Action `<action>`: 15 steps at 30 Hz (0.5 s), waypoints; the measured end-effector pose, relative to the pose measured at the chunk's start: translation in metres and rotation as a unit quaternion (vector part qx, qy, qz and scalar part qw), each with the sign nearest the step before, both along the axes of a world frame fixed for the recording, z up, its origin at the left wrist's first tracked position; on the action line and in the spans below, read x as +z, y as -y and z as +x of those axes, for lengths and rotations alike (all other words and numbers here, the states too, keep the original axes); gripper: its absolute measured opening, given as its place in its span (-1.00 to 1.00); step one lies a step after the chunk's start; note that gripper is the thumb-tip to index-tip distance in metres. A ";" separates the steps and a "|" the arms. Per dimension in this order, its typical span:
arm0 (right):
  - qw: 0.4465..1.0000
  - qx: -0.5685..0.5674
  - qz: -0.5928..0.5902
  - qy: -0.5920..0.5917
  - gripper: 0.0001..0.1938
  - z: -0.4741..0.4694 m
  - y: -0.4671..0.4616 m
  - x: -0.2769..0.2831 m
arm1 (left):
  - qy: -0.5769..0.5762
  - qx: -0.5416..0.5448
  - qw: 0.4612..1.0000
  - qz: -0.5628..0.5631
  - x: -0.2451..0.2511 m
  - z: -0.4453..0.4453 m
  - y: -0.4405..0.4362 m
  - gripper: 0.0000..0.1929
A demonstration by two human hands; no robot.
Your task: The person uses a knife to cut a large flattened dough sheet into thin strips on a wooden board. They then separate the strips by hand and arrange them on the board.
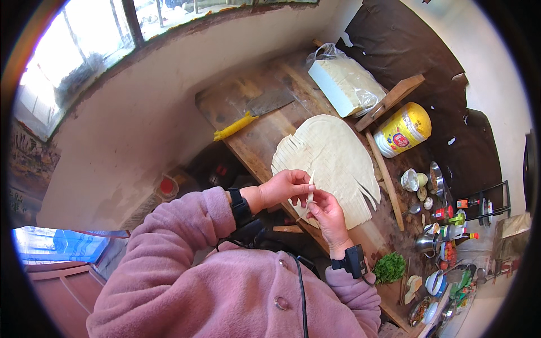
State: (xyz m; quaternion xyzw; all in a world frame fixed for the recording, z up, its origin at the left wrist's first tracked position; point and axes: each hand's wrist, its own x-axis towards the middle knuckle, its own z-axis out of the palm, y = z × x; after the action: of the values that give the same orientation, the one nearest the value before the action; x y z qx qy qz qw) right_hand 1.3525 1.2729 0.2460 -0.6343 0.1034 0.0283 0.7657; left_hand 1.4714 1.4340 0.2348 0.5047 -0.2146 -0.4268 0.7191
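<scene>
A thin strip of dough [312, 194] is pinched between the fingertips of my left hand [282, 186] and my right hand [329, 214]. Both hands hold it above the near edge of a large flat sheet of rolled dough [334, 143]. Cuts run along the left side and the near right edge of the sheet, and a long slit opens at its right. The sheet lies on a wooden board [274, 124]. At the board's far left rests a broad knife blade [270, 101], with a yellow-wrapped handle [235, 126].
Right of the dough lie a wooden rolling pin [385, 181] and a thick wooden bar [391, 102]. Beyond are a bagged white block [346, 82] and a yellow-and-white tub [403, 129]. Chopped greens [389, 268], a metal bowl [436, 177] and several bottles crowd the right side.
</scene>
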 end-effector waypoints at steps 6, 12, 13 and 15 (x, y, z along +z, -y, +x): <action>0.999 0.037 0.014 -0.034 -0.67 0.000 0.006 -0.002 | -0.014 0.028 0.999 0.019 -0.002 0.000 -0.001 -0.85; 0.994 0.072 -0.008 -0.079 -0.75 -0.002 0.013 -0.005 | -0.029 0.086 0.995 0.046 -0.006 0.009 -0.003 -0.84; 0.994 0.074 -0.007 -0.081 -0.75 -0.002 0.014 -0.005 | -0.032 0.091 0.994 0.047 -0.006 0.010 -0.004 -0.84; 0.994 0.068 0.002 -0.086 -0.76 -0.002 0.018 -0.005 | -0.056 0.100 0.993 0.041 -0.006 0.011 -0.005 -0.83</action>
State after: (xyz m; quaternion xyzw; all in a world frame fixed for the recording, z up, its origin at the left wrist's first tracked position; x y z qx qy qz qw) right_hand 1.3505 1.2553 0.2414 -0.6338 0.1258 0.1349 0.7512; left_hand 1.4821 1.4390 0.2288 0.5280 -0.1044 -0.3892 0.7476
